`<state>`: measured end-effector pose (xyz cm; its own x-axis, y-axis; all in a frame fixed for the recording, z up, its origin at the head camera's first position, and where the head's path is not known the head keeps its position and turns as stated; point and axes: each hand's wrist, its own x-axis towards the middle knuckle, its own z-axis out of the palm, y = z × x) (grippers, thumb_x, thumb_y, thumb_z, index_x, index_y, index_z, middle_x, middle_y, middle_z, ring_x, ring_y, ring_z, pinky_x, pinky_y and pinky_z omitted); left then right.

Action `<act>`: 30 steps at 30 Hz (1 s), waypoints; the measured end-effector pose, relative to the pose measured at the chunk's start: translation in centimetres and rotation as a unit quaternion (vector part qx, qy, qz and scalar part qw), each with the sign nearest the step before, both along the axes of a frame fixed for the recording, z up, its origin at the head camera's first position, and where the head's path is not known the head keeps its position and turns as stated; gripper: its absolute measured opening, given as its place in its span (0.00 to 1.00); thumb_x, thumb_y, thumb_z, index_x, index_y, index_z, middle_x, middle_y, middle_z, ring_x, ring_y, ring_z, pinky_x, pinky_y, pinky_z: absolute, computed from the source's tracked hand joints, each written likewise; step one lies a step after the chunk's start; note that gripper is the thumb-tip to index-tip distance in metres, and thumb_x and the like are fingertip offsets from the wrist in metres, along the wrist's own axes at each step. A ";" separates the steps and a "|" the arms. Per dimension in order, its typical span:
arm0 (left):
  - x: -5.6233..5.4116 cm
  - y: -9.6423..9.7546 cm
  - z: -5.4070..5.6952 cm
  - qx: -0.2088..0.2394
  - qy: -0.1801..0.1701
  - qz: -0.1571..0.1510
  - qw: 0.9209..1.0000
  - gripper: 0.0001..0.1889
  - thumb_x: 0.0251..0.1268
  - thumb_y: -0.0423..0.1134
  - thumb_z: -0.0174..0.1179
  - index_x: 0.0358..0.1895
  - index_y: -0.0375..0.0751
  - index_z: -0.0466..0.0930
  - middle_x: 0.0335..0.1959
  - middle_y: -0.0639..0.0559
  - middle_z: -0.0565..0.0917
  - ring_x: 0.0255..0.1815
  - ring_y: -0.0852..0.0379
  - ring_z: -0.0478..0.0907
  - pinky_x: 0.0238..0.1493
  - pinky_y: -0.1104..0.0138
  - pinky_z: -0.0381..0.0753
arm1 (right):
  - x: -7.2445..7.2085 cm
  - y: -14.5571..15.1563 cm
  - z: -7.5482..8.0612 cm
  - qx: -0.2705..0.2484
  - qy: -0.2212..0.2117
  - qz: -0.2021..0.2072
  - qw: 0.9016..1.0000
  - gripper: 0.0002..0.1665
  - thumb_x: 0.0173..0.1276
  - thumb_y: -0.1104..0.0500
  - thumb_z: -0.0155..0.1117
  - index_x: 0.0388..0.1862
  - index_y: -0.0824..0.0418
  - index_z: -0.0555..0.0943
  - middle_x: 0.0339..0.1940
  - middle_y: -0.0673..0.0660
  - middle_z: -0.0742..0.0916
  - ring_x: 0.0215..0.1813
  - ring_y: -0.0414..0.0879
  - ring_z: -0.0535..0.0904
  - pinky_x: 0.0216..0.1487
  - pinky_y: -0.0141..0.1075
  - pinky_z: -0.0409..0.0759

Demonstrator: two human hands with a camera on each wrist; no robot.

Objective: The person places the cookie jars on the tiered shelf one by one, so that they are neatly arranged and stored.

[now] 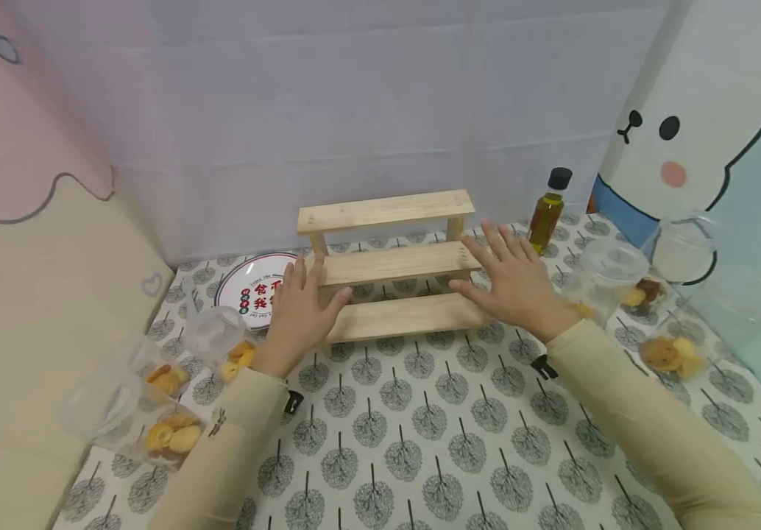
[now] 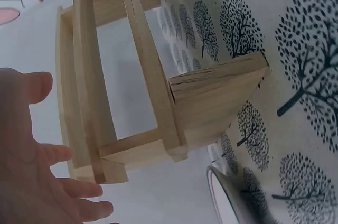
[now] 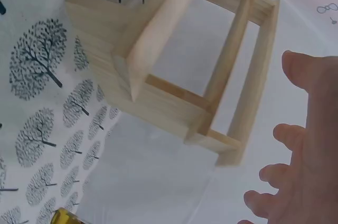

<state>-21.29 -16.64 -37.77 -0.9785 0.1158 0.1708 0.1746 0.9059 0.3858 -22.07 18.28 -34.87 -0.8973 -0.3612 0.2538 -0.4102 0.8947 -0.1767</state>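
A pale wooden three-step rack (image 1: 407, 316) stands on the patterned cloth in the middle of the head view. My left hand (image 1: 302, 313) is at its left end, fingers spread, with nothing held. At the opposite end, my right hand (image 1: 513, 283) spreads its fingers close over the middle and lower steps. The left wrist view shows the left fingers (image 2: 79, 187) loosely extended near the rack's side frame (image 2: 211, 102). In the right wrist view, a gap shows between the right hand (image 3: 311, 145) and the rack (image 3: 163, 108).
A white plate (image 1: 264, 320) with red lettering lies behind the left hand. An oil bottle (image 1: 548, 213) with a black cap stands back right. Clear plastic containers of cookies sit at the left (image 1: 175, 434) and right (image 1: 675, 353). A pale curtain (image 1: 354, 110) hangs behind.
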 end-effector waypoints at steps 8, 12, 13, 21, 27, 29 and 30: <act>-1.1 -1.0 -0.3 0.038 0.006 0.019 0.999 0.45 0.73 0.69 0.39 0.82 0.44 0.41 0.81 0.34 0.44 0.80 0.33 0.40 0.77 0.38 0.38 | 0.8 1.7 3.4 -0.015 0.020 -0.019 1.000 0.49 0.72 0.32 0.54 0.83 0.48 0.50 0.83 0.63 0.47 0.82 0.62 0.40 0.80 0.61 0.38; -1.6 -1.1 -0.3 0.050 0.001 0.022 0.999 0.44 0.74 0.70 0.35 0.82 0.47 0.37 0.80 0.33 0.44 0.80 0.32 0.41 0.76 0.36 0.41 | 2.0 3.4 5.2 -0.030 0.040 -0.037 0.998 0.49 0.71 0.35 0.58 0.83 0.49 0.51 0.82 0.66 0.50 0.81 0.65 0.45 0.78 0.65 0.43; -1.7 -1.1 -0.3 0.053 -0.002 0.023 0.998 0.44 0.74 0.70 0.34 0.82 0.48 0.36 0.80 0.33 0.44 0.80 0.32 0.42 0.76 0.36 0.42 | 2.4 3.9 5.5 -0.035 0.042 -0.042 0.998 0.49 0.71 0.36 0.59 0.83 0.49 0.51 0.82 0.66 0.50 0.81 0.66 0.46 0.77 0.65 0.44; -2.7 -1.6 -1.0 0.075 -0.009 0.030 0.997 0.45 0.73 0.70 0.34 0.81 0.51 0.29 0.80 0.35 0.47 0.78 0.33 0.48 0.77 0.39 0.48 | 5.2 8.5 6.2 -0.062 0.061 -0.102 0.991 0.51 0.68 0.39 0.63 0.82 0.51 0.53 0.80 0.70 0.56 0.74 0.76 0.55 0.67 0.75 0.54; -2.8 -1.7 -1.5 0.087 -0.031 0.027 0.995 0.47 0.73 0.71 0.34 0.81 0.47 0.27 0.79 0.32 0.49 0.78 0.32 0.50 0.76 0.39 0.49 | 6.0 10.9 5.3 -0.068 0.006 -0.145 0.987 0.54 0.68 0.33 0.60 0.83 0.50 0.47 0.79 0.74 0.53 0.71 0.80 0.54 0.62 0.78 0.54; -2.8 -1.6 -1.6 0.093 -0.041 0.026 0.995 0.47 0.72 0.71 0.34 0.80 0.46 0.26 0.79 0.32 0.49 0.78 0.33 0.49 0.77 0.40 0.49 | 6.1 11.4 5.1 -0.058 -0.003 -0.156 0.986 0.56 0.68 0.32 0.59 0.83 0.51 0.46 0.78 0.77 0.55 0.69 0.81 0.57 0.59 0.78 0.57; -2.8 -1.6 -1.7 0.096 -0.044 0.025 0.994 0.48 0.72 0.71 0.34 0.80 0.45 0.26 0.79 0.32 0.49 0.78 0.33 0.49 0.77 0.41 0.49 | 6.2 11.5 4.9 -0.054 -0.006 -0.160 0.986 0.56 0.67 0.32 0.59 0.83 0.51 0.46 0.77 0.78 0.56 0.68 0.81 0.58 0.58 0.78 0.58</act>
<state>-24.05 -18.26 -39.48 -0.9944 0.0396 0.0983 0.0886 0.8204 0.5649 -15.89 29.80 -29.94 -0.9642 -0.0312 0.2635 -0.1078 0.9535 -0.2814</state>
